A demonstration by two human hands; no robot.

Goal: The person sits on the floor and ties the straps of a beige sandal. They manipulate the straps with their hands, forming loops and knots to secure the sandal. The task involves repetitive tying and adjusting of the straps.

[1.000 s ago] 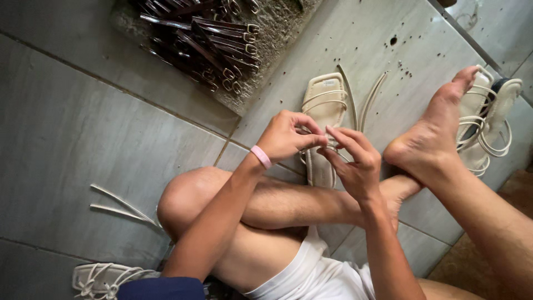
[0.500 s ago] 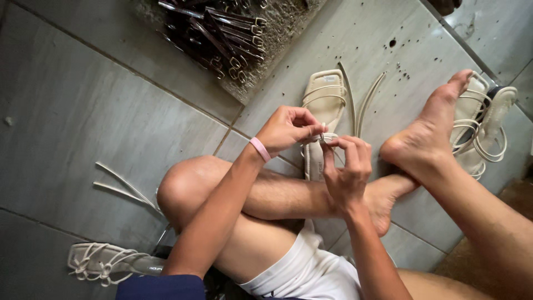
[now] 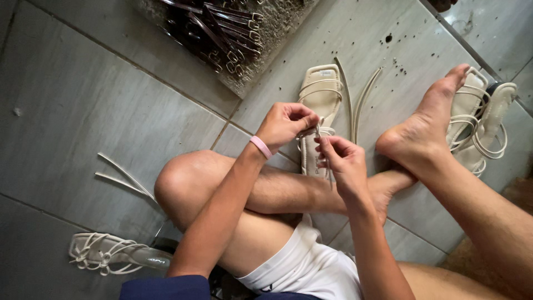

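A cream strappy sandal (image 3: pixel 319 94) lies on the grey tiled floor in front of my crossed legs. My left hand (image 3: pixel 286 125), with a pink wristband, pinches a thin cream strap (image 3: pixel 311 133) at the sandal's heel end. My right hand (image 3: pixel 341 158) pinches the same strap just below, fingertips nearly touching the left hand. Two long loose ends of cream strap (image 3: pixel 358 100) trail along the floor to the right of the sandal.
A pile of dark buckled straps (image 3: pixel 222 28) lies on a mat at the top. More cream sandals (image 3: pixel 480 122) sit behind my right foot (image 3: pixel 422 133). Another strappy sandal (image 3: pixel 111 254) lies at lower left, loose cream strips (image 3: pixel 125 178) near my left knee.
Both hands have shifted slightly lower over the sandal's heel and drawn closer together on the strap. The view has shifted a little.
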